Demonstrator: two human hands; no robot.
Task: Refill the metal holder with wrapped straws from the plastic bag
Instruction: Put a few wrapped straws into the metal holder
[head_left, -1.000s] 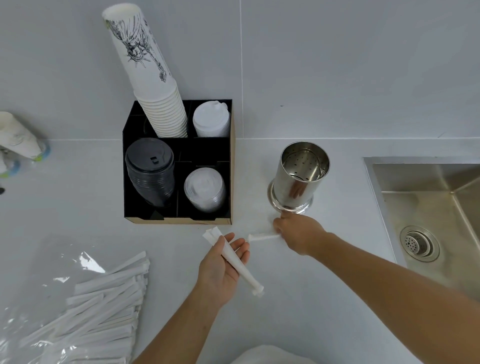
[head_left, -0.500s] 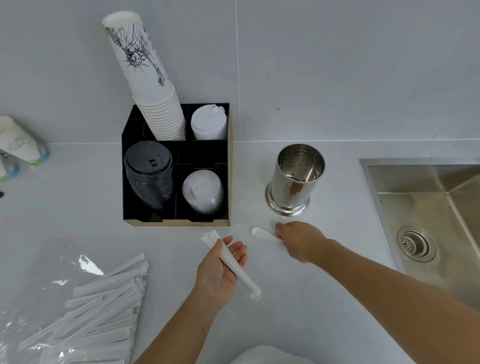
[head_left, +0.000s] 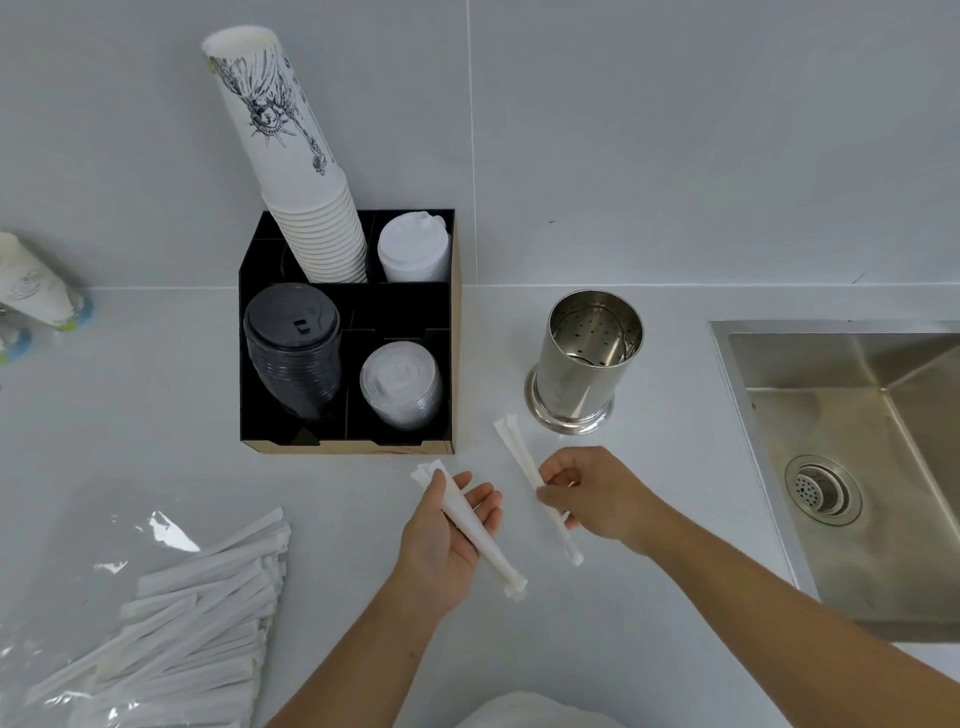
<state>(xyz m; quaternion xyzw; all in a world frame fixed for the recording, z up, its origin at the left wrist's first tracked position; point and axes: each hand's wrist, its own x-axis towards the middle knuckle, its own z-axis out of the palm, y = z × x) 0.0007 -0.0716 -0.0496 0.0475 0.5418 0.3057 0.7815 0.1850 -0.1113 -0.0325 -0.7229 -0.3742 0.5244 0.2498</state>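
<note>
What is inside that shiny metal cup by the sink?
The metal holder holds no straws yet: only its perforated inner wall and reflections show. Its bottom is partly hidden by the near wall, so anything small lying there cannot be ruled out.

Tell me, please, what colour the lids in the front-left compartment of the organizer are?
Black, seen in the head view: the stack of lids matches the black organizer.
</note>
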